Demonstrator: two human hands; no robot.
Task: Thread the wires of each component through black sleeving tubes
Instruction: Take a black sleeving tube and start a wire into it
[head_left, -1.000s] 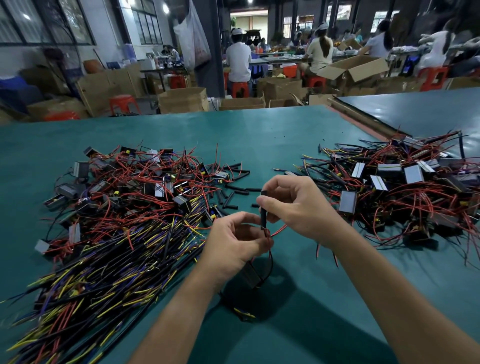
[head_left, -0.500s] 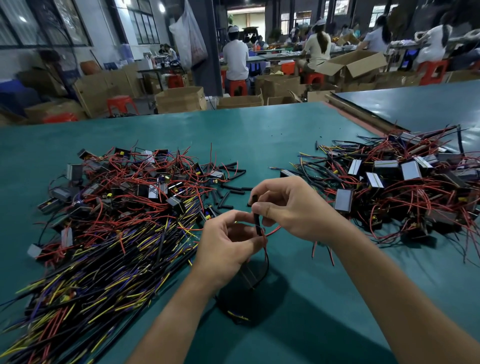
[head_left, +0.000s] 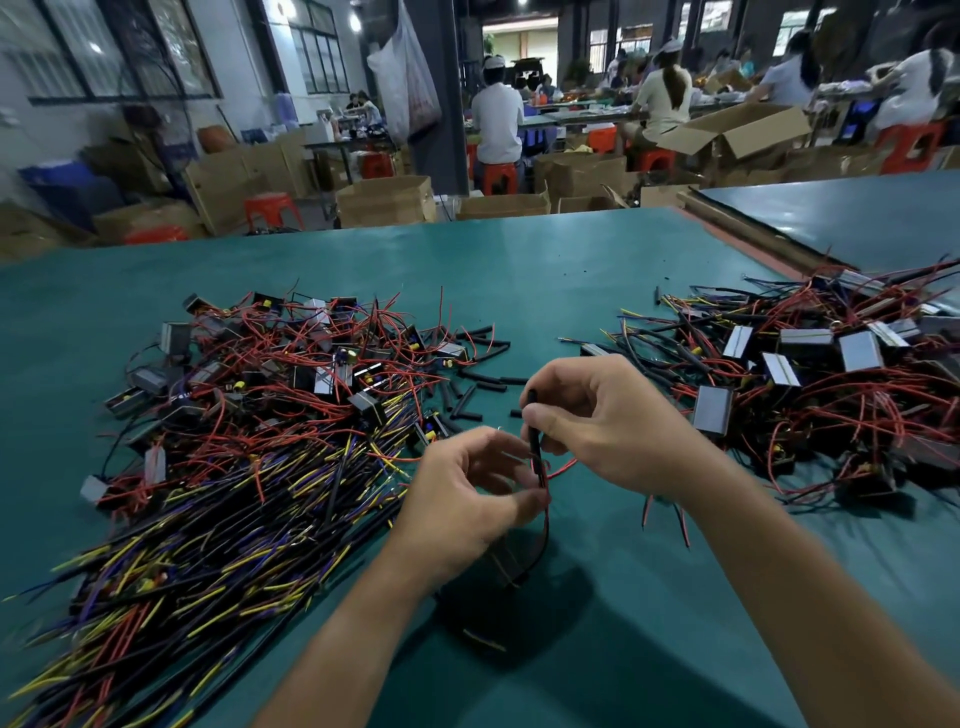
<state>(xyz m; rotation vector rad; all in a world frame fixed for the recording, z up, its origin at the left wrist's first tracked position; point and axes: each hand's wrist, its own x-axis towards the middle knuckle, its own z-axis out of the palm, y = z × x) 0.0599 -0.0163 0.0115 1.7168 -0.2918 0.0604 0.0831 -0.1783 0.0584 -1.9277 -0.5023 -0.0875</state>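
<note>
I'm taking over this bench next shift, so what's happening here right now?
A person at the green table is sleeving a component's wires. The right hand pinches a short black tube upright, while the left hand just below pinches the red wires at its lower end. The component hangs under the left hand, mostly hidden. A left heap and a right heap of wired components flank the hands, with spare tubes between.

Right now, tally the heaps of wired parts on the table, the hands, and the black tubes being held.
Heaps of wired parts: 2 (left heap, right heap)
Hands: 2 (left hand pinching wires, right hand)
Black tubes held: 1 (black tube, in right hand)
Total: 5
</note>
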